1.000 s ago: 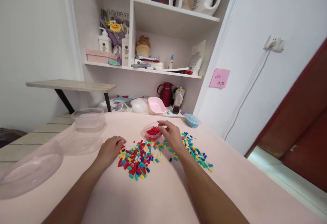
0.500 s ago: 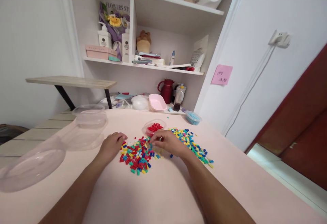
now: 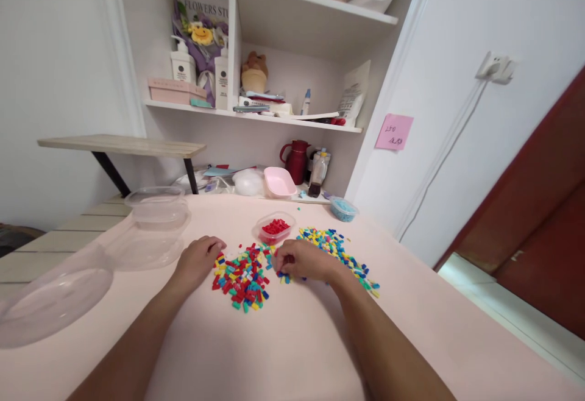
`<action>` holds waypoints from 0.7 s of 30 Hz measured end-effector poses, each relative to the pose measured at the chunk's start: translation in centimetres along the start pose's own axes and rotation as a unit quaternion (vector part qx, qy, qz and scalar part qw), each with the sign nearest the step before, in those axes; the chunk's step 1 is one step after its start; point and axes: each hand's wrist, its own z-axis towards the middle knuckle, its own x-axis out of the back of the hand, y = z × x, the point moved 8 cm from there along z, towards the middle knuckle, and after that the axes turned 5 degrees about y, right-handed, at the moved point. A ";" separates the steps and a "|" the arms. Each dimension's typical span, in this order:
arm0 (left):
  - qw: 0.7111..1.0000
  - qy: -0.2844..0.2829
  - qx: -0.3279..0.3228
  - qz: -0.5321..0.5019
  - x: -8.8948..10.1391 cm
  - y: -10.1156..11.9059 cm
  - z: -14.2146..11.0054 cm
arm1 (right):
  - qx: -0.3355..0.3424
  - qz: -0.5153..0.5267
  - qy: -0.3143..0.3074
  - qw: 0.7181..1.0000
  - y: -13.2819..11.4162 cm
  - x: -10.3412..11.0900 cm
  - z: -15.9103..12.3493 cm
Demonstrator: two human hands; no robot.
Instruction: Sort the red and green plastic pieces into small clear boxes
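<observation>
Red, yellow, green and blue, the small bricks point(image 3: 245, 276) lie in a loose heap on the pink surface point(image 3: 256, 352) between my two hands, and a second heap point(image 3: 336, 244) spreads behind and to the right of my right grip point(image 3: 307, 259). Just beyond the near heap stands a clear tub point(image 3: 274, 238) with red ones inside. My right grip is palm-down, fingers bent inward, low over bricks at the near heap's right side; the tips are too hidden for me to tell whether one is pinched. My left grip point(image 3: 196, 261) rests loosely curled at the heap's left edge, and I cannot tell if anything is under the fingers. Each brick looks like hard plastic: I judge it almost weightless, stiff and not easily broken, but smooth enough to shoot away if squeezed off-centre. I would take one across its long sides, thumb against forefinger, coming from above so its neighbours don't scatter. The tub seems thin-walled, light and a little springy, easy to nudge; its rim looks the best hold.
</observation>
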 end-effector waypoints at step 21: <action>1.000 -0.006 0.001 0.003 -0.1 -0.2 0.1 | -0.038 -0.050 0.009 0.998 -0.2 0.1 -0.1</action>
